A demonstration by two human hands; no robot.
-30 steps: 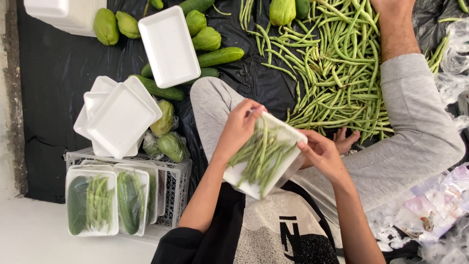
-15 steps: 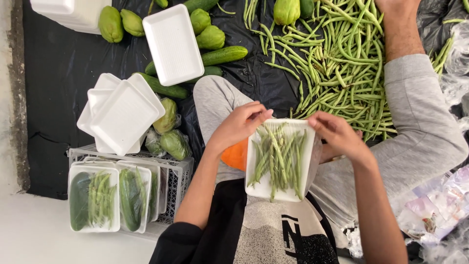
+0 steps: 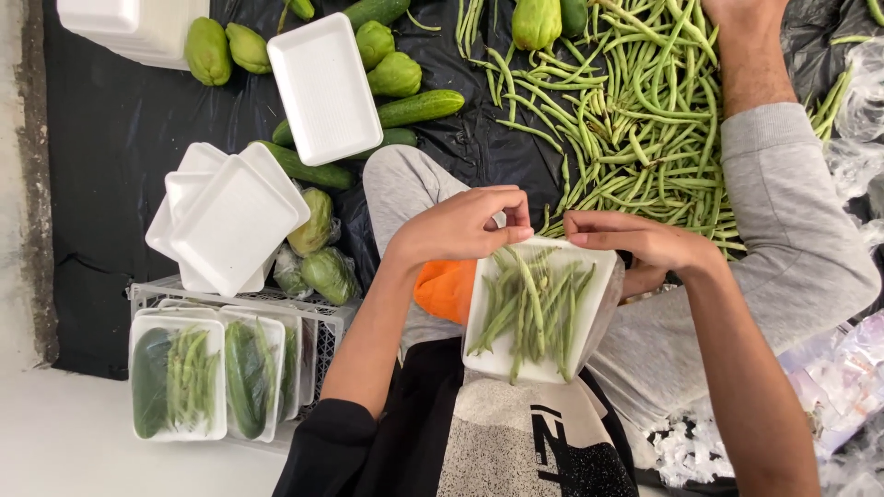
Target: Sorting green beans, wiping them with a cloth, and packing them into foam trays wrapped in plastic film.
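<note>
Under both hands (image 3: pixel 460 225) (image 3: pixel 645 241), tray (image 3: pixel 589 317) rim hidden.

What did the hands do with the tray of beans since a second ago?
The tray of green beans was turned from slanted to nearly upright and now sits a little lower over the lap. Both the left hand and the right hand moved to its top edge, fingertips close together. The stack of empty trays and the loose bean pile stayed put.
</note>
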